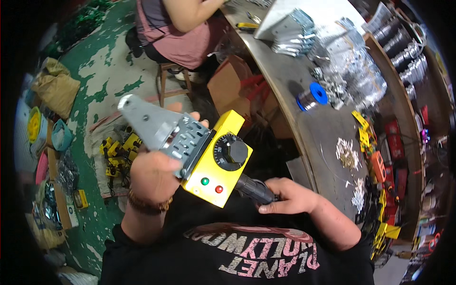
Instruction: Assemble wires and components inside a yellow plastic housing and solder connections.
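In front of my chest is a pipe welder with a yellow housing (202, 178), a black temperature dial (231, 152) and green and red lights. From its far-left side a grey slotted metal guard (185, 137) and a long tapered metal plate (149, 121) stick out. My left hand (154, 173) is wrapped round the guard and plate, thumb on top, the other fingers mostly hidden behind. At the near-right end, my right hand (287, 195) grips the black handle (256, 188), with fingers partly hidden under it.
The workbench (304, 126) on my right carries a blue wire spool (313, 96), metal plates (294, 35) and small white parts (347, 151). Yellow tools (114, 156) lie on the floor to the left. A person (187, 42) sits on a stool ahead, near a cardboard box (228, 85).
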`<action>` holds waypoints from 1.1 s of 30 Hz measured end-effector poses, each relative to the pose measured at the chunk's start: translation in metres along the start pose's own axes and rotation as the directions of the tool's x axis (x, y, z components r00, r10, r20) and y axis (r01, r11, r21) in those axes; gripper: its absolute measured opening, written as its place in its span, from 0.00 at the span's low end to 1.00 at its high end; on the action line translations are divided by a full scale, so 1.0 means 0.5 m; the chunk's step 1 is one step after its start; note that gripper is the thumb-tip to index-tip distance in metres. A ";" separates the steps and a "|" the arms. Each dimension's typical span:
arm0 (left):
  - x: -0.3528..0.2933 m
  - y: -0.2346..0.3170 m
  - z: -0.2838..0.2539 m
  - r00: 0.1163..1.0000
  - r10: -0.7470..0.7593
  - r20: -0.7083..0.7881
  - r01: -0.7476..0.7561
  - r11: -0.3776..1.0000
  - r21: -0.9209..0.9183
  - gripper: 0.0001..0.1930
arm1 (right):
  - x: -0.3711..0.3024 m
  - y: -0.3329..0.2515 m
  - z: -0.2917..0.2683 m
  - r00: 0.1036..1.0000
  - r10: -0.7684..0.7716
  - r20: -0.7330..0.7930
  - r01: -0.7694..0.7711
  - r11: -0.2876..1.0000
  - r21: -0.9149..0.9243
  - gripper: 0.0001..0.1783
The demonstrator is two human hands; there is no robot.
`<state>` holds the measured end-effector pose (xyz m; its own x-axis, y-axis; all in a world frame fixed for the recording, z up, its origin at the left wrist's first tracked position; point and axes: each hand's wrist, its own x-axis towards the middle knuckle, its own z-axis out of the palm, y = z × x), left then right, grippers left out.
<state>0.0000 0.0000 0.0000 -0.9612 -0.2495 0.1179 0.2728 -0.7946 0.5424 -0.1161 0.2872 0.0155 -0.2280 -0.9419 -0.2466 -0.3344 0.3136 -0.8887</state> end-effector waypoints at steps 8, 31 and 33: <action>-0.103 -0.188 -0.194 0.900 -0.407 0.158 0.423 0.723 -0.546 0.59 | 0.215 -0.096 0.051 0.935 0.353 0.042 -0.352 0.903 0.245 0.18; -0.112 0.066 -1.036 0.023 -0.122 -0.992 0.379 0.919 -0.104 0.13 | -0.019 0.020 -0.045 0.965 0.006 -0.261 -0.237 0.444 -0.864 0.13; -0.087 0.094 -1.104 0.139 -0.042 -0.989 0.353 0.936 0.010 0.15 | -0.036 0.036 -0.057 0.984 0.035 -0.177 -0.176 0.402 -0.898 0.12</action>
<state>0.0775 -0.3319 -0.4387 -0.1037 -0.5489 -0.8294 -0.0841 -0.8261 0.5572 -0.1439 0.3133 0.0151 -0.3981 -0.8942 -0.2048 -0.9158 0.4002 0.0331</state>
